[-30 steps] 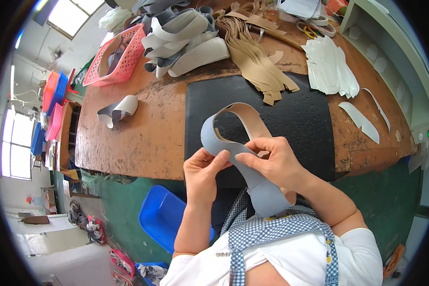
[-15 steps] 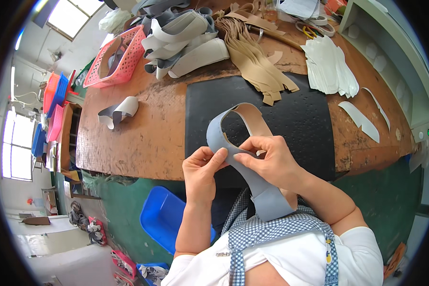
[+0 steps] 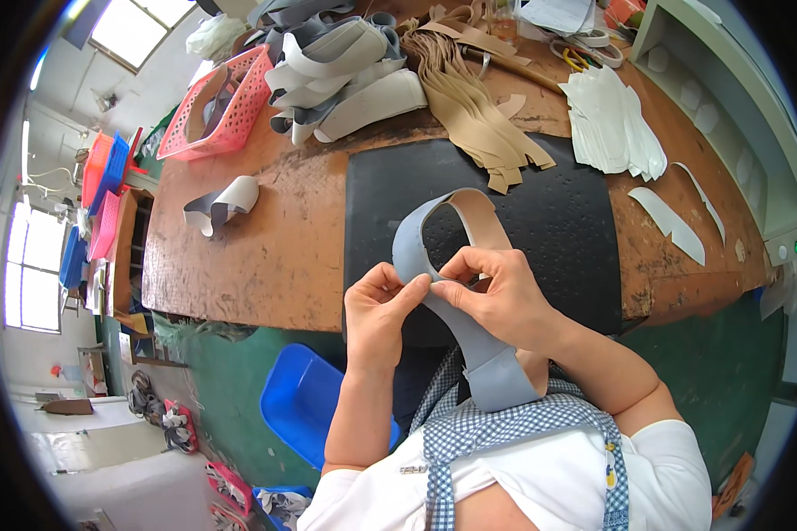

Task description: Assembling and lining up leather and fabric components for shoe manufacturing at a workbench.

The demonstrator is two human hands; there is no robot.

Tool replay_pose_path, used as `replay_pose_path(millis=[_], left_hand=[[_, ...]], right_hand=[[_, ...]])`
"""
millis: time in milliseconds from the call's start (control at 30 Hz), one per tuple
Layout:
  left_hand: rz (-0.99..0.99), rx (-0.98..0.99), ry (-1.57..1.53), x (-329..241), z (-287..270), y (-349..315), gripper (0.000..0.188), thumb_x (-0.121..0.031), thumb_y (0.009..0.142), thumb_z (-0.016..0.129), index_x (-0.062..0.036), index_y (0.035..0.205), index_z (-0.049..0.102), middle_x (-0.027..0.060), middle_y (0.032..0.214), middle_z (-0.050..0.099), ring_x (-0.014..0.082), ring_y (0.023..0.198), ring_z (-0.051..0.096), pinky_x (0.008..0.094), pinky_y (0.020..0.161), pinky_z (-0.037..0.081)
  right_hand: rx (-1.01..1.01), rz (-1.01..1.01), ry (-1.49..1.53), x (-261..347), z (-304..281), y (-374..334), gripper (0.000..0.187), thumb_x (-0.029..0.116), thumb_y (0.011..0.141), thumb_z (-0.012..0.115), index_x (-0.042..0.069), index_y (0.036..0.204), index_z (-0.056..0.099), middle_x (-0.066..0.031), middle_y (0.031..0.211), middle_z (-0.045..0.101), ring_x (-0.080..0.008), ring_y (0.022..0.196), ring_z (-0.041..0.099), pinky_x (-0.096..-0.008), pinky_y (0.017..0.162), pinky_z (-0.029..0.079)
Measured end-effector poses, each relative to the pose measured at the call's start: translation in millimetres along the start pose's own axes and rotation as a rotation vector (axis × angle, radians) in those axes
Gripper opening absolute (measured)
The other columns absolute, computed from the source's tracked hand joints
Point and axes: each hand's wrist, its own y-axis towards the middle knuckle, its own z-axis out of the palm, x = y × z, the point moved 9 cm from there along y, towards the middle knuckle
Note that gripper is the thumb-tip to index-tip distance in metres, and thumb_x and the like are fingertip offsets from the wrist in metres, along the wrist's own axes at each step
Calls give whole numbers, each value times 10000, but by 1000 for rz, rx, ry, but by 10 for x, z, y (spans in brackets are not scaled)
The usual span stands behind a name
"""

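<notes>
A grey-blue leather band (image 3: 498,376) with a beige inner side is bent into a loop in front of my body. Its upper curve stands over the black mat, while the lower end rests near my checked apron. My left hand (image 3: 376,314) pinches the narrow part of the band's left edge between thumb and fingers. Close beside it, my right hand (image 3: 509,296) grips the same edge, its thumb on the grey face and its fingers inside the loop. The two thumb tips nearly meet. Part of the band is hidden behind my right hand.
The black mat (image 3: 549,212) lies on a worn wooden table (image 3: 283,257). Behind are grey leather pieces (image 3: 376,106), tan strips (image 3: 474,133), white strips (image 3: 611,119) and a pink basket (image 3: 252,88). A curled piece (image 3: 230,199) lies left; a blue bin (image 3: 297,398) stands below.
The band's loop has shifted slightly to the right, and its lower end has turned a little. My left hand has moved slightly up and right; both hands keep their pinch.
</notes>
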Motion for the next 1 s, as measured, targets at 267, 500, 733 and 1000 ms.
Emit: replay_pose_path(millis=[267,500,733,1000], left_hand=[[-240,140,-240,153,154,69,157,-62,912,707,-2,1040,640,59,1001,692,128,875,663,265,788,536],[-247,164,-388,-148,417,-67,222,-239,1028,531,-28,1022,598,58,864,597,229,904,649,365,799,554],[-138,274,-61,-794,290,26,239,-222,1005,587,14,1036,614,9,666,536,109,540,527,236,498,450],[961,414,1000,-2094,812,-186,191,2,809,723,-17,999,725,81,919,649,154,814,635,292,647,502]], right_hand=[[23,-44,-49,74,-68,33,170,138,864,764,-19,847,700,-48,697,670,-70,626,603,-239,565,498],[-124,-279,-310,414,-856,941,292,299,988,616,19,965,696,-60,770,679,-83,722,603,-252,696,489],[1047,234,473,38,138,410,469,398,1039,471,-22,1204,600,-131,966,689,-189,923,674,-331,851,518],[317,-520,-63,1181,-925,384,237,-87,769,726,7,982,680,-66,932,697,-177,869,658,-322,753,527]])
